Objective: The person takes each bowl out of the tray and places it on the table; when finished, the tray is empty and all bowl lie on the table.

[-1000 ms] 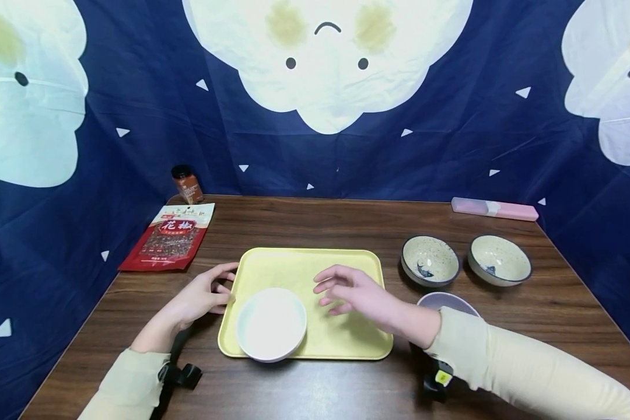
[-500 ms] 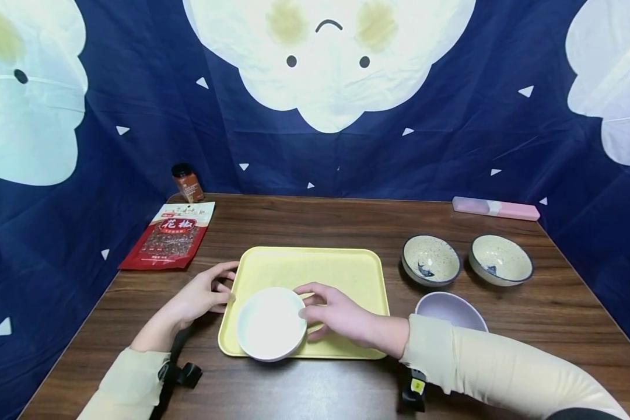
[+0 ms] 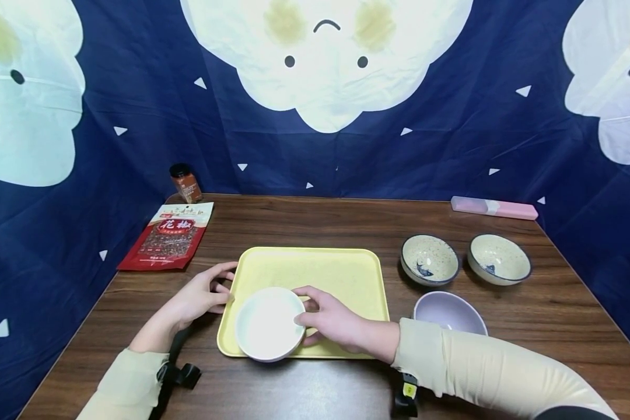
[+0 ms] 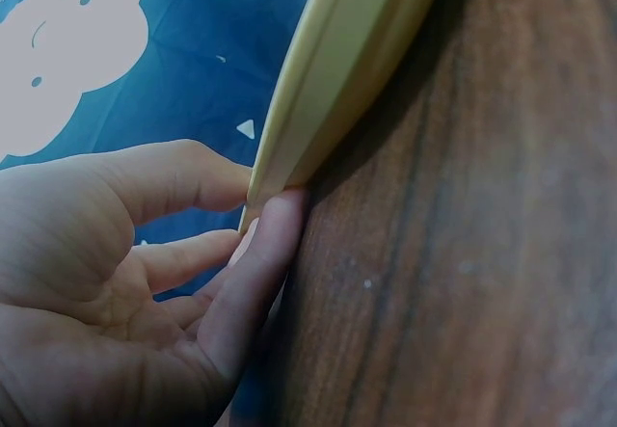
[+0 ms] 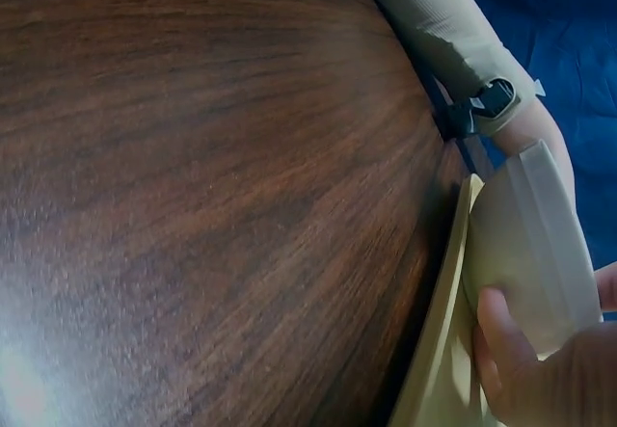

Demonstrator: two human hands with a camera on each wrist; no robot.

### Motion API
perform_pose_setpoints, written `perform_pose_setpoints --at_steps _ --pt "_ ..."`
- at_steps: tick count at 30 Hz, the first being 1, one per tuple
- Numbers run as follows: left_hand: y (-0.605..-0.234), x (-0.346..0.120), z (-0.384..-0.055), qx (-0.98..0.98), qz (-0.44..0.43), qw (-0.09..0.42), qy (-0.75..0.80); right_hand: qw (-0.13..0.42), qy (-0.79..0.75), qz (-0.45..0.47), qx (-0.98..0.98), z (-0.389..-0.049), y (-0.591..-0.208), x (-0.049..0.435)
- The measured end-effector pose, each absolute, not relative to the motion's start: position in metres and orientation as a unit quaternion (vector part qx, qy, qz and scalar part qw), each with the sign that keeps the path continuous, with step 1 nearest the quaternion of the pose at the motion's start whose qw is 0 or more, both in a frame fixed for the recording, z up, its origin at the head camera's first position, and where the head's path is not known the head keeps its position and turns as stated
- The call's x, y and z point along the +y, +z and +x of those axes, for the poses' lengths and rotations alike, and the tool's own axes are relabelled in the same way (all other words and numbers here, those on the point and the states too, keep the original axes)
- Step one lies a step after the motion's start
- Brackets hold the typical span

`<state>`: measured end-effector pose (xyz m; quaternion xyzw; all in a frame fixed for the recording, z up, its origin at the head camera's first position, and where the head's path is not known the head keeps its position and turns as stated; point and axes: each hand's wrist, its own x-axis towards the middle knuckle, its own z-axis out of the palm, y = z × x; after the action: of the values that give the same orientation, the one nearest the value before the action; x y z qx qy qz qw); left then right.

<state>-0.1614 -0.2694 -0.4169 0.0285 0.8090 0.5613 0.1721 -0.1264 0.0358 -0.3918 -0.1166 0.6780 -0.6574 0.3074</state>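
A white bowl (image 3: 270,321) sits on the front left part of a yellow tray (image 3: 336,268). My right hand (image 3: 336,321) holds the bowl by its right side, thumb at the rim and fingers spread along the outer wall. In the right wrist view a fingertip lies against the outside of the bowl (image 5: 530,244), low near the tray. My left hand (image 3: 196,297) rests at the tray's left edge, fingers spread and loosely bent. Up close in the left wrist view, its fingertips touch the outer side of the tray (image 4: 308,109).
A purple bowl (image 3: 448,309) stands right of the tray, partly hidden by the right sleeve. Behind it are two speckled bowls (image 3: 430,256). A pink case (image 3: 511,210) lies at the back right. A red spice packet (image 3: 168,239) and an orange jar (image 3: 186,184) are at the back left.
My right hand has moved left over the tray to the white bowl and taken hold of its right side. The purple bowl shows more now. The left hand has stayed put.
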Motion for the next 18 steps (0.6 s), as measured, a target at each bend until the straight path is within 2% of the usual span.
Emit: perform_pose_setpoints --at_steps 18 --pt "-0.4208 -0.2708 -0.1635 0.809 0.036 0.166 0.563 0.287 -0.675 -0.093 0.673 -0.1246 -0.3875 0.0401"
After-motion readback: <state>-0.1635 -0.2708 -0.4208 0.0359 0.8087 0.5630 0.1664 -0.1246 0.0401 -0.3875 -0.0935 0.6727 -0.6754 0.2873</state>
